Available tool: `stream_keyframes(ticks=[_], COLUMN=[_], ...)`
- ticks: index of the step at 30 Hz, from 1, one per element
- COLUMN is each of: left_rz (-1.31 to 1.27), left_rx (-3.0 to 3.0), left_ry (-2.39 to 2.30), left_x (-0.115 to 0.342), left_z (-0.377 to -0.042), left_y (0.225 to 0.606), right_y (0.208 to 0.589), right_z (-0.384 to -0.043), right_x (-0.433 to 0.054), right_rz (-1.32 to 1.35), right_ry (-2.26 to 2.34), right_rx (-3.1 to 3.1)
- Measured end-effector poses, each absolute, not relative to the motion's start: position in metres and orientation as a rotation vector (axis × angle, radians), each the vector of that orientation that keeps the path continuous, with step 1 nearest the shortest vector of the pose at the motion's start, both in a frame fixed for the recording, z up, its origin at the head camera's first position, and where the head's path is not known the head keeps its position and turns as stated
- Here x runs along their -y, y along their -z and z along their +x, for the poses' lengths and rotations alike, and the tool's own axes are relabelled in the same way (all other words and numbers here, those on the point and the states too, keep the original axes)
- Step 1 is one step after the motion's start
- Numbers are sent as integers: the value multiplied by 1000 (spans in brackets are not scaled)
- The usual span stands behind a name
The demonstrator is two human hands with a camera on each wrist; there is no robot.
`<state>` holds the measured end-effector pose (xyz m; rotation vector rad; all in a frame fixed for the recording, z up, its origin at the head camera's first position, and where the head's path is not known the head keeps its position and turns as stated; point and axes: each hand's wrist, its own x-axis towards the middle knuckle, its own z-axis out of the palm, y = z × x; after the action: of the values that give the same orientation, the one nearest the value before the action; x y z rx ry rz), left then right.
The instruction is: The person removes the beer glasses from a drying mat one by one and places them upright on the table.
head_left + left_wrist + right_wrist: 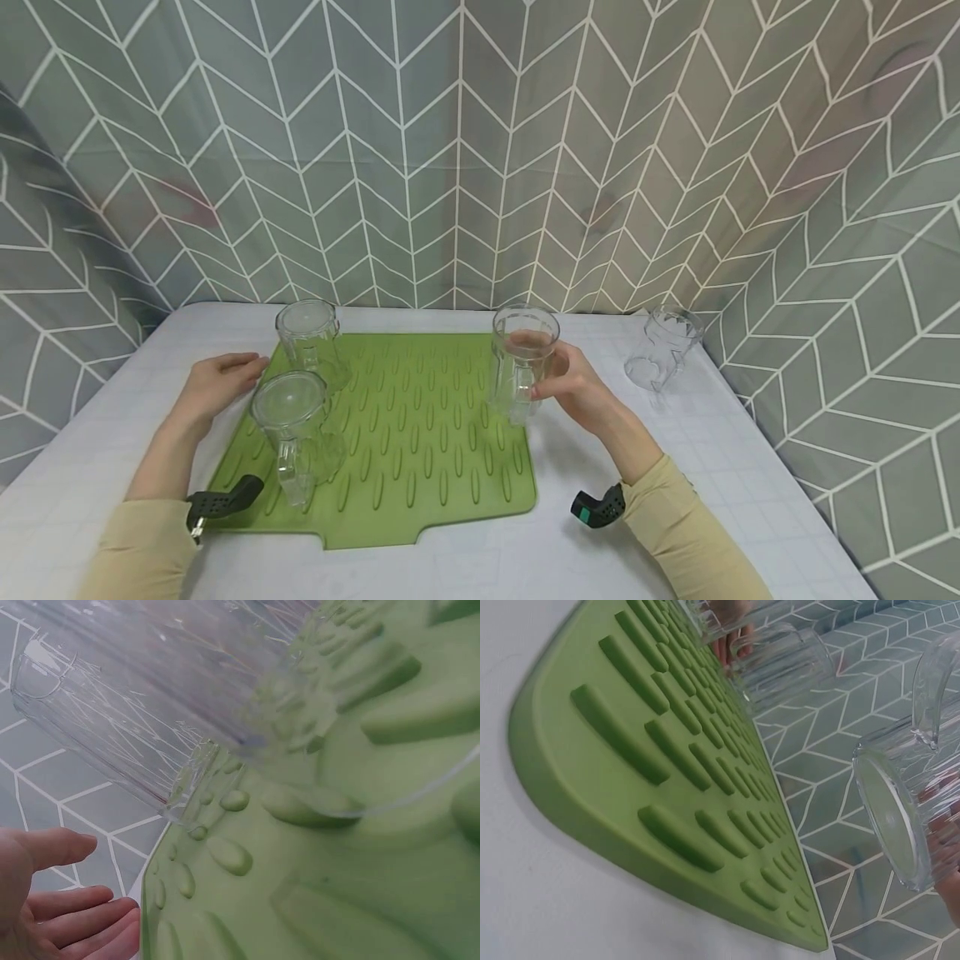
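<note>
My right hand (pixel 573 387) grips a clear glass mug (pixel 512 379) above the right part of the green ridged mat (pixel 420 433). In the right wrist view, a gap shows between this mug (pixel 889 817) and the mat (pixel 562 765); fingers (pixel 951 896) appear at the frame's edge, partly behind glass. By the mat's left edge, my left hand (pixel 217 385) holds nothing. Its thumb and fingers are spread apart in the left wrist view (pixel 82 922). Two more glass mugs stand on the mat's left side, a front mug (pixel 292 425) and a rear mug (pixel 309 337).
Another clear glass mug (pixel 660 350) stands on the white-covered table (pixel 600 575), right of the mat. A patterned grey curtain (pixel 450 167) closes off the back and both sides. Each wrist carries a black camera, such as the right wrist camera (pixel 600 506).
</note>
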<state>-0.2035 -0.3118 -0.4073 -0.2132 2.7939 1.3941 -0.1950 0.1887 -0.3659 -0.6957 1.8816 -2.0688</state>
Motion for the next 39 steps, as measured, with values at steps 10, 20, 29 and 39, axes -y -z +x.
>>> stream_keyframes(ticks=[10, 20, 29, 39], left_rz=[-201, -244, -244, -237], left_rx=[-2793, -2815, -2807, -2796], left_ry=[-1427, -1396, -1411, -1436], left_x=[310, 308, 311, 311], left_z=[-203, -204, -205, -204], left_y=[408, 410, 411, 412], right_y=[373, 382, 387, 394], right_z=[-203, -215, -220, -226], right_x=[-198, -211, -222, -236], right_rz=[-747, -728, -705, -674], right_ry=[2089, 2126, 2177, 2223], right_rx=[-1848, -1886, -1868, -1900])
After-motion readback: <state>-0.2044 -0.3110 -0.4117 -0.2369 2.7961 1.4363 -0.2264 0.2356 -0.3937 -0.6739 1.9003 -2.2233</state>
